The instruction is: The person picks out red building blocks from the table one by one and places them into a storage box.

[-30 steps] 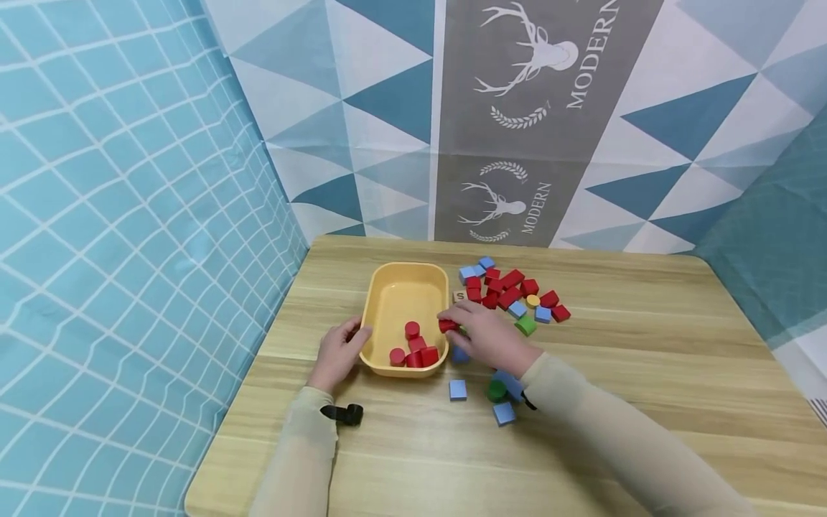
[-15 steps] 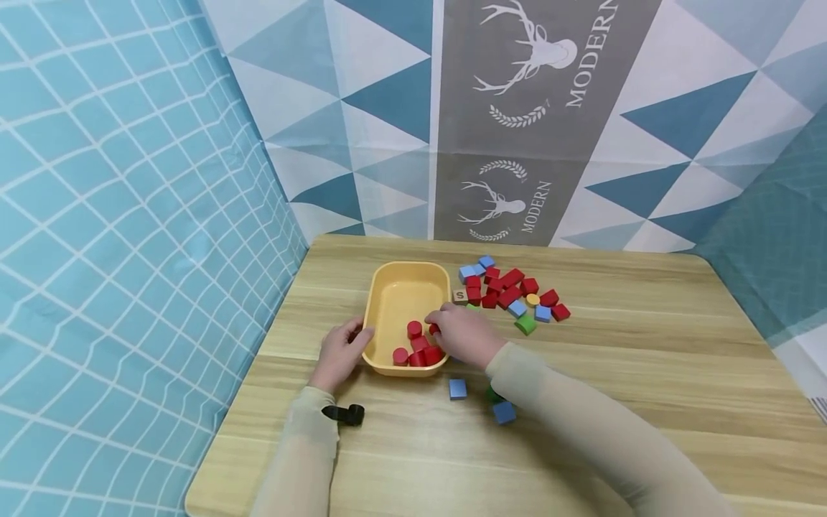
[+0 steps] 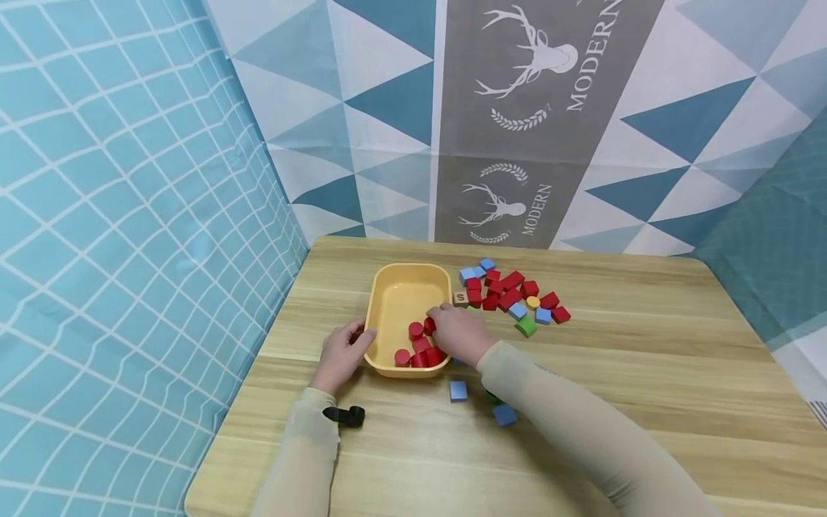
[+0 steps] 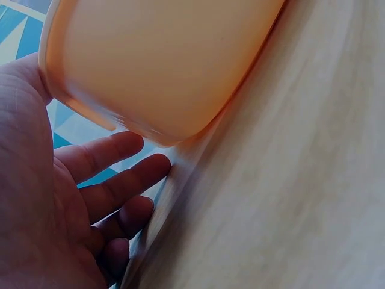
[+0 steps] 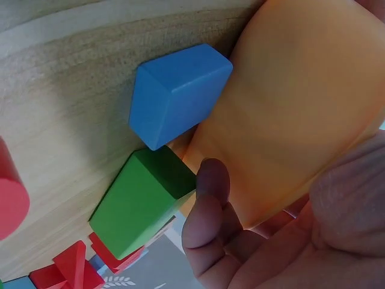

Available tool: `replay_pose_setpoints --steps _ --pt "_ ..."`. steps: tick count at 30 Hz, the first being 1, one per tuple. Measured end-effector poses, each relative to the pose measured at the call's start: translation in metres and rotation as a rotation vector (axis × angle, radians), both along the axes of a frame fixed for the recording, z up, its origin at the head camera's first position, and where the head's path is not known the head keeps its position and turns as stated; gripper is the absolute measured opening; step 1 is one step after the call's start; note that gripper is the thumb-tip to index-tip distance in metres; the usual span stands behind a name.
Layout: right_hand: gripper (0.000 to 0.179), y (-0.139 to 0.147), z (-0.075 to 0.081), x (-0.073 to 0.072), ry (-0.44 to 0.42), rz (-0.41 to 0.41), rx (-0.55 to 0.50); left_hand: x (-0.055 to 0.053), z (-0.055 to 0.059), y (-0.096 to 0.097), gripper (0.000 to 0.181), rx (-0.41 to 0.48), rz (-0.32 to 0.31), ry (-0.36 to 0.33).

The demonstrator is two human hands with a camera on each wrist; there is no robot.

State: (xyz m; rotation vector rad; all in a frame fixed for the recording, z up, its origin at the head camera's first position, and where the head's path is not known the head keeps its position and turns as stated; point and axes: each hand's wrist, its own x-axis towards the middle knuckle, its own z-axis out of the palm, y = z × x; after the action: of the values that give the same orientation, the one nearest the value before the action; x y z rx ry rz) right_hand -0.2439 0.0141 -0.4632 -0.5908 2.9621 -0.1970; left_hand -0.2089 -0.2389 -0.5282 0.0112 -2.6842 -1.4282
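A yellow plastic tray (image 3: 402,301) sits on the wooden table, with several red toy blocks (image 3: 419,359) at its near end. My left hand (image 3: 342,357) holds the tray's left side, thumb over the rim and the other fingers spread outside. Reaching over the right rim, my right hand (image 3: 460,334) has a red block (image 3: 429,327) at its fingertips, low inside the tray. The right wrist view shows its outer fingers bent outside the wall, beside a green block (image 5: 141,205) and a blue block (image 5: 180,96). The tray wall hides its other fingertips there.
Right of the tray lies a loose group of red blocks (image 3: 510,296), with blue, green and yellow pieces and a lettered block (image 3: 461,298). Nearer me are a blue square block (image 3: 458,391) and another blue block (image 3: 505,414). Patterned cloth (image 3: 388,143) hangs behind the table.
My right hand has carried the red block left, from above the tray's right rim to down inside it. The left hand keeps its place, and the tray has shifted slightly right.
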Motion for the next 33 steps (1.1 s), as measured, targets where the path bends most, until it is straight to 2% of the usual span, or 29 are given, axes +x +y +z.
replay_pose_setpoints --steps 8,13,16,19,23,27,33 --pt "0.043 0.001 -0.006 0.000 0.011 0.019 -0.024 0.001 0.000 -0.001 0.044 -0.008 -0.007 -0.001" --pt "0.052 0.011 -0.002 0.002 0.010 0.056 -0.123 0.001 -0.001 -0.001 0.044 -0.012 -0.005 -0.009" --pt "0.054 0.026 0.008 0.003 0.036 0.056 -0.189 0.000 -0.002 -0.001 0.044 -0.005 0.000 -0.014" --pt "0.054 0.048 0.021 0.004 0.054 0.016 -0.229 -0.001 -0.002 -0.001 0.043 0.005 -0.001 -0.009" --pt "0.049 0.091 0.029 0.006 0.004 -0.034 -0.265 -0.002 -0.001 0.001 0.042 0.018 -0.004 -0.012" --pt "0.040 0.132 0.023 0.015 -0.082 -0.052 -0.277 -0.003 0.001 0.001 0.043 0.019 -0.006 -0.014" --pt "0.041 0.161 -0.006 0.036 -0.221 -0.013 -0.245 -0.003 -0.001 0.000 0.044 0.015 -0.001 -0.030"
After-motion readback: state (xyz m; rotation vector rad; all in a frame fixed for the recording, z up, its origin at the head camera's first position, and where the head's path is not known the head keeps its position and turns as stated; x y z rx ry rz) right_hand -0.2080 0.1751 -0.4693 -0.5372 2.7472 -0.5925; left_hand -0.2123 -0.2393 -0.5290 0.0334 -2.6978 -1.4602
